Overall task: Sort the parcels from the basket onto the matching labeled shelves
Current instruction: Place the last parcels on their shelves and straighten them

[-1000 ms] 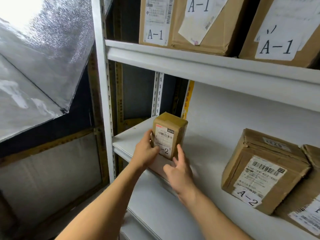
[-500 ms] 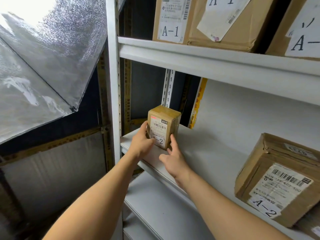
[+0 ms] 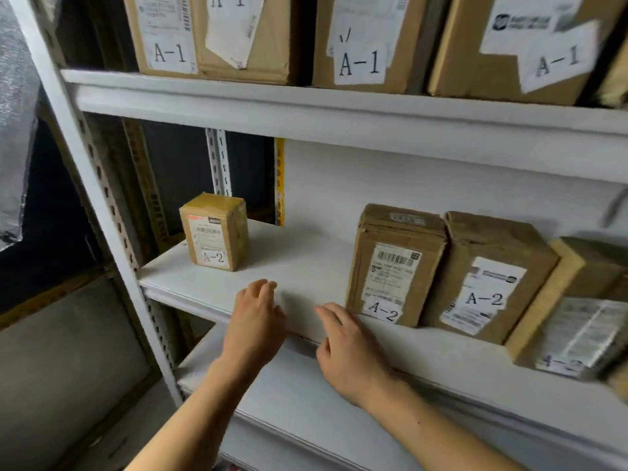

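A small tan parcel (image 3: 214, 231) labeled A-2 stands upright at the left end of the middle white shelf (image 3: 299, 266). My left hand (image 3: 255, 321) and my right hand (image 3: 350, 348) hover at the shelf's front edge, both empty with relaxed fingers, well clear of the small parcel. Three more A-2 parcels stand to the right: one (image 3: 394, 263) just beyond my right fingertips, a second (image 3: 489, 277) beside it, a third (image 3: 577, 321) blurred at the frame edge. The basket is out of view.
The upper shelf (image 3: 339, 113) carries several cardboard boxes marked A-1 (image 3: 210, 32). A white perforated upright (image 3: 85, 158) frames the rack's left side. A lower shelf (image 3: 306, 402) lies under my forearms. A foil-covered panel (image 3: 17, 130) hangs at the far left.
Both hands have let go of the small A-2 parcel and drawn back toward the shelf's front edge. The view has swung right, showing more A-2 parcels.
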